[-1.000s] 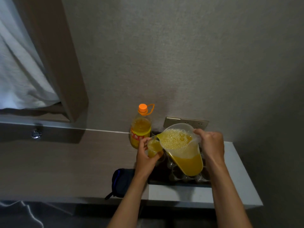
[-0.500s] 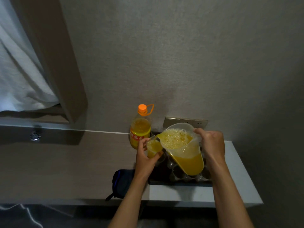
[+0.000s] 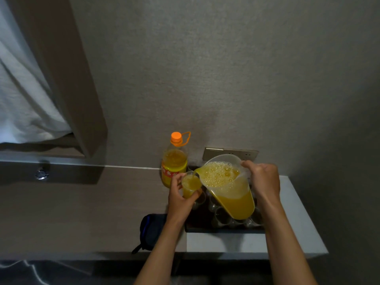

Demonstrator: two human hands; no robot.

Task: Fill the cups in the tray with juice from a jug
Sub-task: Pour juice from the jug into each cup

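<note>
My right hand [image 3: 264,181] grips the handle side of a clear plastic jug [image 3: 228,186], tilted left, with foamy orange juice inside. Its spout sits over a small clear cup [image 3: 190,185] that my left hand [image 3: 181,197] holds above the dark tray [image 3: 197,226]. Juice runs into the cup, which is mostly full. Several empty clear cups [image 3: 223,217] stand in the tray below the jug, partly hidden by it.
An orange-capped juice bottle [image 3: 174,159] stands against the wall behind the cup. A dark blue pouch [image 3: 151,230] lies at the tray's left. A wall socket plate [image 3: 216,152] is behind the jug. The white shelf edge [image 3: 246,246] is near me.
The juice level in the held cup has risen. Both hands and the jug stay almost where they were.
</note>
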